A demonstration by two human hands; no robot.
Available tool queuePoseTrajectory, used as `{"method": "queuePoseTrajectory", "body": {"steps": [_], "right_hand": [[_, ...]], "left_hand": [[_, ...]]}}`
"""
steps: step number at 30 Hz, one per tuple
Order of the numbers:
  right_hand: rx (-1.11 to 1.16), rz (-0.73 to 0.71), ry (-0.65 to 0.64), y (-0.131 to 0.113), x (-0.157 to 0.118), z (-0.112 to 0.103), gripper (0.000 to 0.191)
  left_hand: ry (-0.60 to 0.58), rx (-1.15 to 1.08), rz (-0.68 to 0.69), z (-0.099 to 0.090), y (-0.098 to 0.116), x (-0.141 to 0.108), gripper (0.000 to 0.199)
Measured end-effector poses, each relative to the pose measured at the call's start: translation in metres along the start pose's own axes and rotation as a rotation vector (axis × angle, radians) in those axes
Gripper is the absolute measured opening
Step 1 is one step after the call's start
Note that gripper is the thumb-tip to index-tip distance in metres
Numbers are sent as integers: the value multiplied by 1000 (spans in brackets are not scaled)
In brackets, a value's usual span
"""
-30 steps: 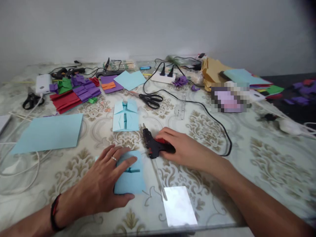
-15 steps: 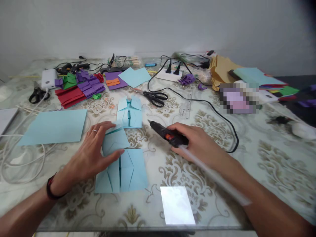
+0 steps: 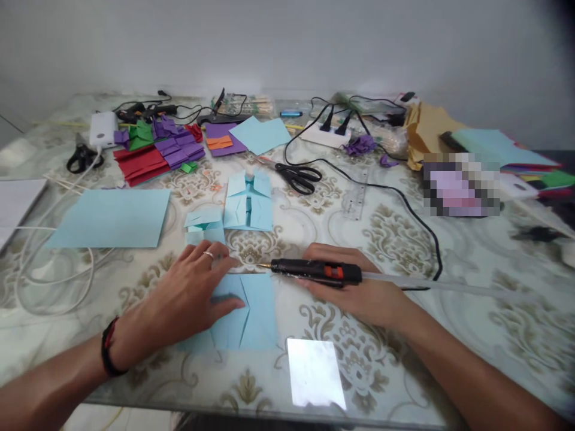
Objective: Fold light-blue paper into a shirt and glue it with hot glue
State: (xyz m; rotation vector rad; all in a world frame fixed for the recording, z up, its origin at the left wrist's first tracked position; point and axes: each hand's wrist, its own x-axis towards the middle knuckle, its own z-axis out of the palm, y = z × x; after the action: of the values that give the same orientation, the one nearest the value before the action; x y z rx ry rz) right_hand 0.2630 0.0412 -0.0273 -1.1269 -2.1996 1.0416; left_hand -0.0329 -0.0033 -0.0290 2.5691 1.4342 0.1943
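Observation:
A light blue sheet with creases (image 3: pixel 260 314) lies on the table in front of me. My left hand (image 3: pixel 193 293) rests over its left part, thumb stretched across the paper and fingers apart, holding nothing. Just beyond those fingers lies a small folded blue paper piece (image 3: pixel 204 220), partly hidden. My right hand (image 3: pixel 368 299) grips a black glue gun (image 3: pixel 314 272) on its side; the metal nozzle points left, close to the sheet's far edge. A long translucent glue stick (image 3: pixel 413 281) sticks out of its back. Behind them stands a folded blue paper (image 3: pixel 258 214) with raised flaps.
Black scissors (image 3: pixel 299 178), a clear ruler (image 3: pixel 356 200) and a black cable (image 3: pixel 404 197) lie farther back. A flat blue sheet (image 3: pixel 112 218) is at left beside a white cable (image 3: pixel 18 293). Colored folded papers (image 3: pixel 144 161) and a white power strip (image 3: pixel 326 135) line the back.
My left hand has moved off the small folded piece, which now lies beyond it, and onto the creased sheet. The glue gun has swung level, its nozzle lowered toward the sheet's far edge.

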Motion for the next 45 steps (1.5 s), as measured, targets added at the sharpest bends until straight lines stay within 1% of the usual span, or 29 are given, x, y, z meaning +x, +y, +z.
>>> {"method": "queuePoseTrajectory", "body": {"steps": [4,5,8,10,11,12,14,15,16,19,24,29,33,35,39,41,43,45], "right_hand": [[49,-93,-49,1,0,4,16],[60,-113,-59,0,-1,4,16],[86,-154,-77,-4,-3,5,16],[93,-155,-87,-6,-4,5,14],[91,-152,-88,-6,-5,5,13],[84,-145,-85,-6,-5,5,13],[65,-125,-66,-6,-4,5,13],[55,-114,-48,-5,-4,6,15],[47,-103,-28,-4,-3,6,17],[36,-81,18,-3,-2,6,21],[50,-103,28,0,-3,6,18],[75,-149,7,2,-4,4,16],[83,-181,-4,-1,-6,0,12],[81,-207,-2,-5,-8,-2,12],[84,-256,3,-13,-11,-4,14],[87,-278,-1,-15,-11,-2,16],[88,-296,-17,-16,-11,2,17],[92,-313,-37,-16,-10,7,18]], "left_hand": [[-83,4,-52,8,7,-2,40],[-93,-10,-53,8,7,-1,37],[-131,-51,-20,6,8,0,17],[-138,-72,0,4,7,0,13],[-133,-82,-2,2,6,-1,17],[-128,-93,-12,1,6,-2,25],[-130,-104,-38,-3,4,-4,48],[-142,-99,-48,-4,4,-5,56],[-160,-90,-51,-5,3,-5,59],[-195,-74,-51,-7,4,-3,55],[-227,-155,-99,-6,7,-1,47],[-255,-319,-168,-4,3,-4,36],[-199,-573,-238,-2,-1,-1,35],[-196,-725,-248,-2,-3,1,37],[-230,-982,-241,0,-6,5,32],[-243,-1063,-213,0,-7,6,32],[-252,-1089,-183,0,-7,6,32],[-251,-1061,-161,0,-6,5,30]]}}
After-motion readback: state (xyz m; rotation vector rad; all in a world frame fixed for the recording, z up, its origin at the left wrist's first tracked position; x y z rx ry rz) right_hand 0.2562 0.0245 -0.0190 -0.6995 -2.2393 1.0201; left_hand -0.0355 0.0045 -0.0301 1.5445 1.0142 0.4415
